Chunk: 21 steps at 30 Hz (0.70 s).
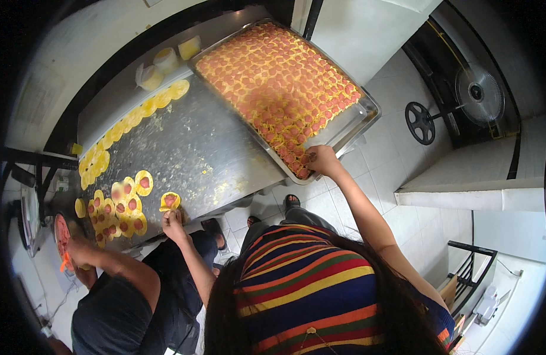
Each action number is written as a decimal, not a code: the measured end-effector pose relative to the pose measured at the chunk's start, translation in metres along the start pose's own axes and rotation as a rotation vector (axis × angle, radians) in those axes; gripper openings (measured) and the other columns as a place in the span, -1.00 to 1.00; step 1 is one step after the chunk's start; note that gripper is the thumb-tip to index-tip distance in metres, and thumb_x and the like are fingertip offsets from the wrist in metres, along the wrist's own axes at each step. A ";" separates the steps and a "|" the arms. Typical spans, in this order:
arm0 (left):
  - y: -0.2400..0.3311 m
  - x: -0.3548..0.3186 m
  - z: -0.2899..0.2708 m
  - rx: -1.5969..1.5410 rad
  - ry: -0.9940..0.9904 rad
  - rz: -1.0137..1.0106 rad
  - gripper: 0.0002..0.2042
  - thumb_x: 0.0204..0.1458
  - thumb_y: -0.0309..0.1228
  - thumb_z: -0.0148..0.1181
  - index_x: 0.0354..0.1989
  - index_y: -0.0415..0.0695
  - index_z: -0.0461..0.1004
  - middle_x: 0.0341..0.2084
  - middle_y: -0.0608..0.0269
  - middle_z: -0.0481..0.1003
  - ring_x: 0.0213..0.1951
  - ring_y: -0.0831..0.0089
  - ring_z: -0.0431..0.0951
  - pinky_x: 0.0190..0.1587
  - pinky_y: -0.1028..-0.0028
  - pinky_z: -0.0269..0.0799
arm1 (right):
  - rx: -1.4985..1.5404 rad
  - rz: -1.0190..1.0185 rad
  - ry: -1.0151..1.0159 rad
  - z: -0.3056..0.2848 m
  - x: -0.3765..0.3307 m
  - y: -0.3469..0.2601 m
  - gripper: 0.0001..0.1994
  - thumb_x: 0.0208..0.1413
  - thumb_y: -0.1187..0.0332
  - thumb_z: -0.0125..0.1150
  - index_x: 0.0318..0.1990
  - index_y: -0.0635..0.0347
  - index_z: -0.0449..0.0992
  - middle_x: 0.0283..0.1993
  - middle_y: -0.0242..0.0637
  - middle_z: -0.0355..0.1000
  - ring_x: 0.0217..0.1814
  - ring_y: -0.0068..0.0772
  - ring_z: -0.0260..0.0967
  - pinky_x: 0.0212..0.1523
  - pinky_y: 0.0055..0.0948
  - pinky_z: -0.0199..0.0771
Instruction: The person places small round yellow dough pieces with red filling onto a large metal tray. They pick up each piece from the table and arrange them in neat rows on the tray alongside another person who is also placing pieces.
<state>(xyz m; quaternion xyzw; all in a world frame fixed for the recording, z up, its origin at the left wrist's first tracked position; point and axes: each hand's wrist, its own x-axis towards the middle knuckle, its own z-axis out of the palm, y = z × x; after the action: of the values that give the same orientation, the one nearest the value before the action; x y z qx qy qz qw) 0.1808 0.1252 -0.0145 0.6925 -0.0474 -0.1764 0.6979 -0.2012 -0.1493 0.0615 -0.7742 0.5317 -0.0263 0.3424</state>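
A yellow dough round with a red filling [170,201] lies near the front edge of the steel table [196,148], and the person's left hand [174,225] pinches it at its near rim with the fingertips. The right hand [321,160] reaches out to the near corner of a large metal tray [367,112], fingers curled down on one of the filled pieces [305,160] there; whether it actually grips the piece cannot be told. The tray is packed edge to edge with rows of such red-and-yellow pieces. Left of the held round sits a cluster of filled rounds [116,213], and a line of plain yellow rounds [131,118] runs along the table's far side toward some tubs [160,62]. A co-worker in a dark shirt [116,313] stands at the table's left end
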 end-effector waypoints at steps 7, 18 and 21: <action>-0.010 0.004 -0.008 -0.475 -0.055 -0.060 -0.71 0.04 -0.31 -0.07 -0.11 -0.21 0.32 -0.10 0.09 0.40 -0.04 0.26 0.43 0.01 0.27 0.39 | -0.058 0.006 0.303 -0.017 -0.003 -0.015 -0.59 -0.18 0.47 0.28 -0.07 0.25 0.46 -0.27 -0.10 0.52 -0.25 -0.32 0.52 -0.27 -0.41 0.52; 0.023 -0.066 0.064 -0.762 -0.323 -0.379 -0.68 0.04 -0.36 -0.08 -0.07 -0.29 0.26 -0.02 -0.02 0.36 0.04 0.15 0.39 0.09 0.18 0.37 | 1.257 0.102 -0.641 0.140 0.008 -0.163 -0.70 0.15 0.30 0.09 -0.04 0.31 0.37 -0.21 -0.25 0.44 -0.16 -0.44 0.42 -0.18 -0.50 0.46; 0.018 -0.081 0.080 -0.726 -0.353 -0.416 -0.66 0.14 -0.31 -0.12 -0.01 -0.29 0.23 -0.02 -0.02 0.35 0.03 0.16 0.40 0.04 0.22 0.41 | 1.308 0.154 -0.525 0.157 0.003 -0.161 -0.76 0.16 0.31 0.08 -0.11 0.25 0.37 -0.25 -0.26 0.43 -0.20 -0.41 0.44 -0.21 -0.48 0.50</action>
<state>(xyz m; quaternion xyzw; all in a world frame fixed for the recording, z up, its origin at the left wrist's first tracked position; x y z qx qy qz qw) 0.0840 0.0738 0.0207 0.3570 0.0394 -0.4335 0.8265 -0.0065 -0.0408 0.0309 -0.3509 0.3601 -0.1284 0.8548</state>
